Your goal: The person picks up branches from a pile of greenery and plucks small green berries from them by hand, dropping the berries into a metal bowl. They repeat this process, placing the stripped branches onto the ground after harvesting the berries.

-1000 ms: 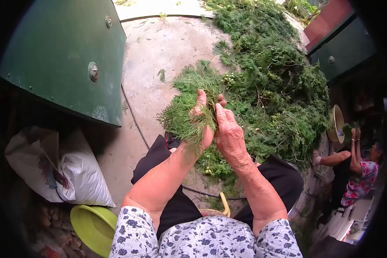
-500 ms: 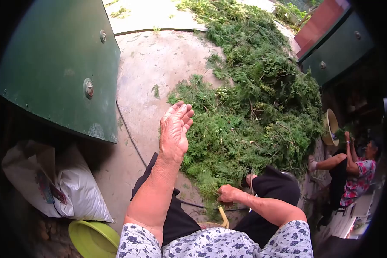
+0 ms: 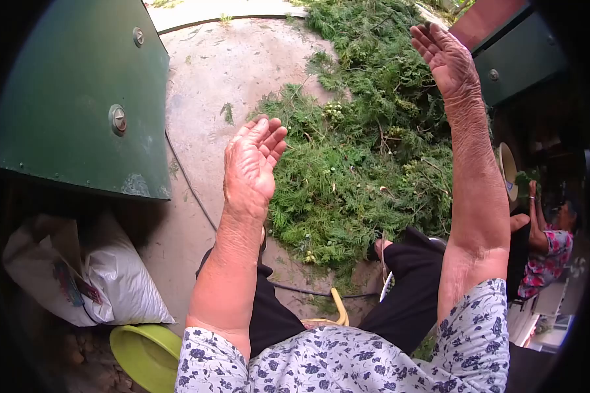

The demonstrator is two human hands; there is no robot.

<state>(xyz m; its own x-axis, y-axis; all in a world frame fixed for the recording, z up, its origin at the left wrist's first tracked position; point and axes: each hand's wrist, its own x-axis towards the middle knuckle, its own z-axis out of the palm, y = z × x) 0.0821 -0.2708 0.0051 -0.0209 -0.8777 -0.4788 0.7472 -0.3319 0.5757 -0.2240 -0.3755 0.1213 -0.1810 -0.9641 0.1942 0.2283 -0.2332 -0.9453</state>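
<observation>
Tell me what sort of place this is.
Probably an outdoor yard or work area by a building: cut evergreen branches heaped on a bare, concrete-like floor, beside a green metal-looking cabinet.

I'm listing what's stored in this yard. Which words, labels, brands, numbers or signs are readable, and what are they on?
No text is readable.
Pale sack at left: coloured print, too blurred to read.
Green cabinet: no legible lettering, its round fittings included.
</observation>
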